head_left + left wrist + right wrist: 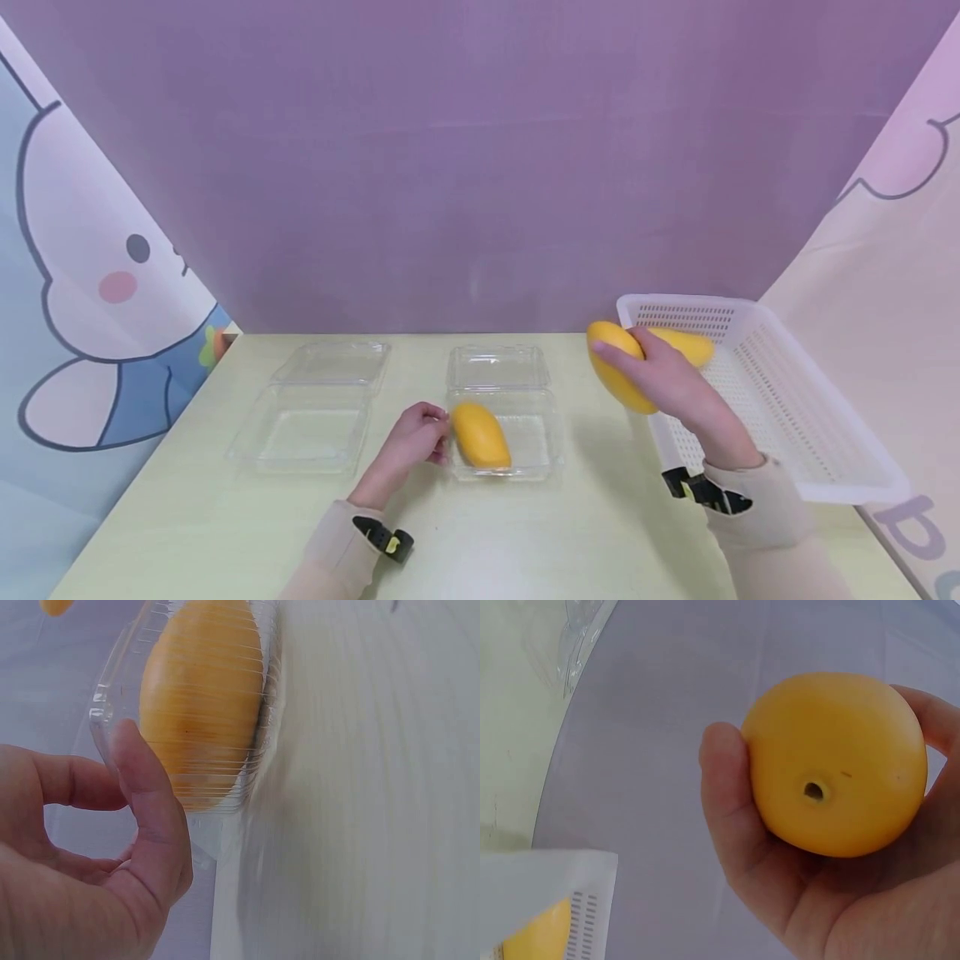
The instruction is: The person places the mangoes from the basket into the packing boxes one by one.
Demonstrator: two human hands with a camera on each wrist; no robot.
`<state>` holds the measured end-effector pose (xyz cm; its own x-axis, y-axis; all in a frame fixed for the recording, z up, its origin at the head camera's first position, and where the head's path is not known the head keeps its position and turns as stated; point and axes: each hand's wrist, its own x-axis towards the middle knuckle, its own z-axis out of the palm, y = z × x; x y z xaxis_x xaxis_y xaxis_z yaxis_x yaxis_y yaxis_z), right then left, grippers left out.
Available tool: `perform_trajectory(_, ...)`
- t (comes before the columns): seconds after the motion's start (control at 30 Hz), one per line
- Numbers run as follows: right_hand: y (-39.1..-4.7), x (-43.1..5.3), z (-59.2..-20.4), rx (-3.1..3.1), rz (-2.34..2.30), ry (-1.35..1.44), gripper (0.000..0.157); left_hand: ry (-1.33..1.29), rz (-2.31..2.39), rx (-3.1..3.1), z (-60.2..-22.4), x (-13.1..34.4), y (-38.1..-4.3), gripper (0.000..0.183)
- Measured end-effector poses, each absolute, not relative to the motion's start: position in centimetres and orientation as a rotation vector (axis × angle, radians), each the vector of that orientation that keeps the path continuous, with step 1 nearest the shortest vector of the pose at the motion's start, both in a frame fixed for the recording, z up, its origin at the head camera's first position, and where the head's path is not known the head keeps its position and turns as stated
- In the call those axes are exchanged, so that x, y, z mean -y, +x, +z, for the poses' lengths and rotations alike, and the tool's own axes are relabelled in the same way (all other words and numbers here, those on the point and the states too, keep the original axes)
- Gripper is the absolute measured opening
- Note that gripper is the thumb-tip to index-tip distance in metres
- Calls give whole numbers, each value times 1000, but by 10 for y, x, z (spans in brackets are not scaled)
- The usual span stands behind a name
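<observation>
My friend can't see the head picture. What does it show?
The right hand holds an oval yellow fruit beside a white plastic basket containing another fruit. The left hand pinches an open clear plastic box holding a third; another clear plastic box sits further left.

2 pale beige sleeves, 2 black wrist straps with small yellow-green marks

Head cam wide; wrist cams close-up.
Head looks forward-down at bench; wrists face left hand, right hand; head, left wrist share boxed mango.
</observation>
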<state>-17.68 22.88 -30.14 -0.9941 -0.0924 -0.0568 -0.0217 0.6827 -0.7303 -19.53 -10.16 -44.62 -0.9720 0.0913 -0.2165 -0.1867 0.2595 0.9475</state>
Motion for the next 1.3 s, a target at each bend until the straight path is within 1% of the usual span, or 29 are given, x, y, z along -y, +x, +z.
perform_trajectory(0.27, -179, -220, -304, -2780, -1219, -106, 69, -89, 1773, -2311, -446, 102, -195, 25)
perform_trajectory(0.97, -185, -198, -315, -2746, -1313, -166, 61, -90, 1769, -2307, -444, 102, -194, 25)
perform_trajectory(1.3, -189, -190, -322, -2727, -1370, -192, 61, -87, 1761, -2310, -443, 102, -194, 26)
